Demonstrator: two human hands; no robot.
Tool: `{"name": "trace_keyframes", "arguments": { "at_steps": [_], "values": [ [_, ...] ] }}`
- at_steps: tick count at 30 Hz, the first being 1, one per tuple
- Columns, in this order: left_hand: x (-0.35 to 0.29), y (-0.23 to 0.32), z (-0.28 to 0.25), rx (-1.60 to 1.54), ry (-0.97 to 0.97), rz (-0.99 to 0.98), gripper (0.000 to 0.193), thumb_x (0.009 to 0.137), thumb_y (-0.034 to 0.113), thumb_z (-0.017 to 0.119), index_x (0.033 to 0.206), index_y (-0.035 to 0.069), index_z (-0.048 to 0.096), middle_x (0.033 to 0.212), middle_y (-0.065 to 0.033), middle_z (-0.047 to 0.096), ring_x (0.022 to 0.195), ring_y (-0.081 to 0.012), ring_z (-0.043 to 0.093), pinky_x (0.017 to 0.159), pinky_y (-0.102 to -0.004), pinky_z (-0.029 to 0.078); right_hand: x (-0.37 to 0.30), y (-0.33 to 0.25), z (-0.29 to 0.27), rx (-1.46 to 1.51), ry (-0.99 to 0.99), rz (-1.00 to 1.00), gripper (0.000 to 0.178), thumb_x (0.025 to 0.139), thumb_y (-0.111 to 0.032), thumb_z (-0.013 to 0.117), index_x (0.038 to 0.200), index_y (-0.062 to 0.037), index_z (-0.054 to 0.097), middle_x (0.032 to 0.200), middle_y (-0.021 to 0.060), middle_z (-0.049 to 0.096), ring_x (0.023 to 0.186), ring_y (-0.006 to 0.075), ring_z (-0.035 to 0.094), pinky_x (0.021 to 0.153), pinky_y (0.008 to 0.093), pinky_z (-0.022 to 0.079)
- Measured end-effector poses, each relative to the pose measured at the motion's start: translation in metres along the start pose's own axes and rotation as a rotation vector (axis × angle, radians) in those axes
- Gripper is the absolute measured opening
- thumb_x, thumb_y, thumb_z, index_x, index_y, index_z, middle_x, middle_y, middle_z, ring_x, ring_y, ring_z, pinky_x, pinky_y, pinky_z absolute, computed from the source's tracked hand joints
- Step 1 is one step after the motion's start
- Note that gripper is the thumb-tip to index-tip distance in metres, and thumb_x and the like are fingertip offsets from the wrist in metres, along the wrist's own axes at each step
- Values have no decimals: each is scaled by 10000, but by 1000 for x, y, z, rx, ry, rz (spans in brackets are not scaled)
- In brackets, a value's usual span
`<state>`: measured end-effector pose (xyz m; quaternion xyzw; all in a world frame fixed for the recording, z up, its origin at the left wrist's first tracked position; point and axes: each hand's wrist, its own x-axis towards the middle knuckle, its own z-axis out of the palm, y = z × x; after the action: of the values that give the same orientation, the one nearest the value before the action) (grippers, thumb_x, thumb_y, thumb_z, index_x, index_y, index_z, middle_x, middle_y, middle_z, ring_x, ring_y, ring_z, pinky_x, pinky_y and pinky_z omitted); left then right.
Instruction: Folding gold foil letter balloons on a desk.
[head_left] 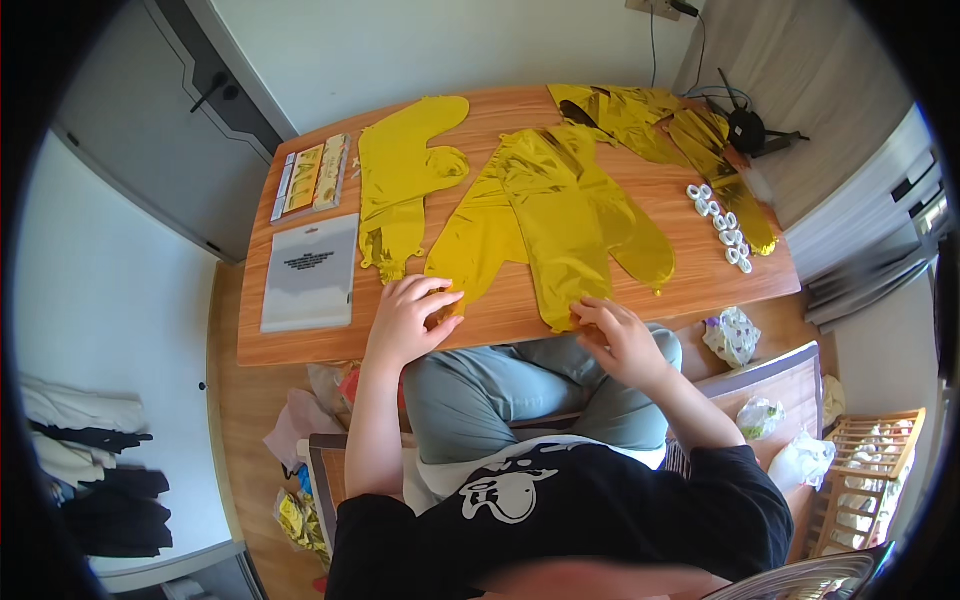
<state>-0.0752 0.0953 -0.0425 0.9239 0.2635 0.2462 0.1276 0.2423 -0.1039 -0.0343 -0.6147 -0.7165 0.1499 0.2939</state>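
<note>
Several flat gold foil balloons lie spread over a wooden table. My left hand point(412, 318) is at the table's front edge, fingers curved and thumb apart, beside the lower end of one foil balloon point(470, 260). My right hand point(618, 338) has its fingertips at the bottom end of the middle foil balloon point(560, 240), fingers loosely apart. Neither hand visibly grips anything. That middle balloon overlaps the one by my left hand. A third foil balloon point(395, 175) lies further left, and more crumpled gold foil point(640, 125) is at the far right.
On the table's left are a clear flat pouch point(310, 275) and a printed box point(312, 178). White rings point(722, 225) cluster at the right, near a black stand point(748, 130). Plastic bags point(735, 337) lie below the table's right side, beyond my knees.
</note>
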Motion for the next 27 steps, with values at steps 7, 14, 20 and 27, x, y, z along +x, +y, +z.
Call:
{"name": "trace_keyframes", "arguments": {
  "at_steps": [7,14,20,27],
  "values": [
    [-2,-4,-1,-130,43,44,217,786,168,840,996,127,807,1019,-14,740,989,-245,659,931,-409,511,-11,-17,-5,169,-15,-93,742,997,-661,462,1331,-17,615,1448,208,584,1409,454,455,1165,555,352],
    [3,2,0,-48,150,72,246,802,194,833,1029,104,803,1039,-33,754,981,-255,667,901,-404,525,12,-8,13,-314,140,98,407,919,-256,733,1290,-99,674,1467,146,578,1441,407,441,1214,581,318],
    [-8,-4,-2,-137,65,29,245,814,132,815,1051,71,799,1043,-82,779,926,-268,683,864,-387,543,11,2,15,-294,161,98,366,908,-268,746,1229,-95,708,1427,123,613,1437,414,442,1212,614,310],
    [-3,1,-2,-171,146,76,251,810,86,813,1056,45,795,1005,-97,780,916,-266,694,844,-372,549,16,3,13,-269,141,74,367,903,-257,754,1232,-100,711,1423,121,617,1426,421,453,1194,624,329]
  ]
}}
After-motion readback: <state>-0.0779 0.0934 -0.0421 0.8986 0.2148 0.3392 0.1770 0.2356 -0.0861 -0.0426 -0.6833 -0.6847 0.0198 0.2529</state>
